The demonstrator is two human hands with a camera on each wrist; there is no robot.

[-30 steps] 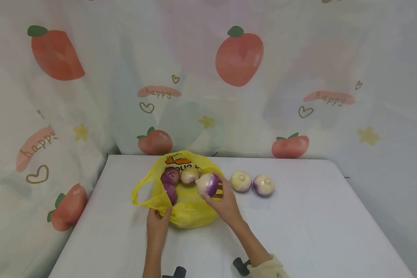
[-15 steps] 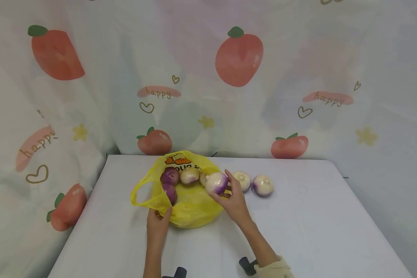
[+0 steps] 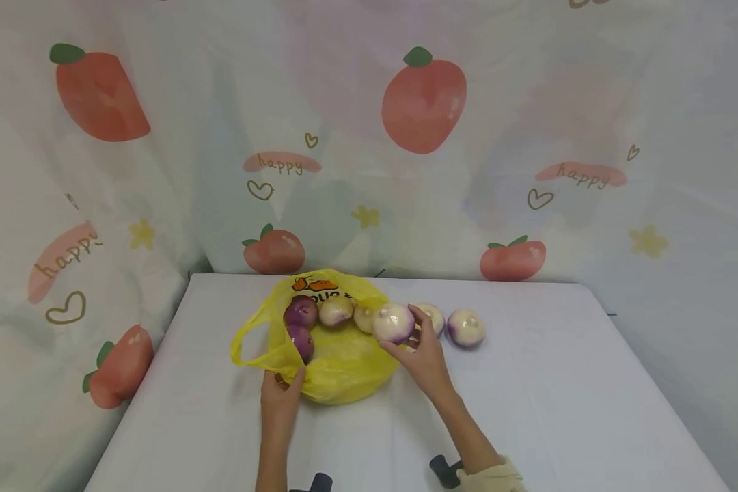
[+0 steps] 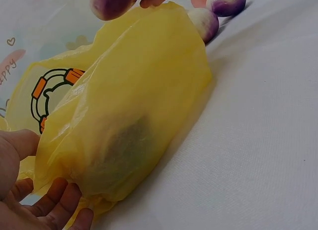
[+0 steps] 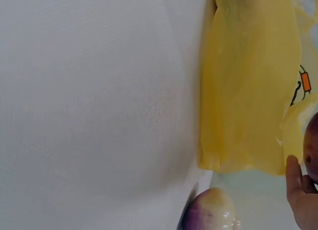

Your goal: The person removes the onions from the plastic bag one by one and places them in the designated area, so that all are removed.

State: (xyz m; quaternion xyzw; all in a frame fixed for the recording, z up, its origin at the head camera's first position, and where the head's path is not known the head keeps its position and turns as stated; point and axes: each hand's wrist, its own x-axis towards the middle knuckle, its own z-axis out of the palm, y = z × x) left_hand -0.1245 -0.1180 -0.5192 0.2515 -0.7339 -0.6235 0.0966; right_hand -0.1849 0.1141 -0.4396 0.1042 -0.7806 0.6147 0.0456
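My right hand [image 3: 429, 369] grips a glossy purple-and-white turnip [image 3: 393, 323] at the right side of a yellow plastic bag [image 3: 344, 379]. In the right wrist view only the edge of this turnip [image 5: 312, 150] shows, dark purple, beside the fingers. My left hand [image 3: 279, 406] pinches the near left edge of the bag's mouth; in the left wrist view its thumb and fingers hold the thin film [image 4: 129, 86]. Inside the bag lie two purple turnips, one [image 3: 301, 312] behind the other [image 3: 302, 342], and a paler turnip [image 3: 336, 311] with another [image 3: 364, 318] at its right.
Right of the bag, two more turnips sit on the white table [image 3: 559, 410]: one [image 3: 467, 328] in full view, the other [image 3: 434, 320] partly behind my right fingers. A bag handle loop [image 3: 238, 348] spreads leftward. Behind the table hangs a fruit-print curtain [image 3: 424, 205].
My right hand has moved right with the turnip, from over the bag to its right edge, uncovering a pale turnip inside. The turnip has turned to show more white. My left hand stays put.
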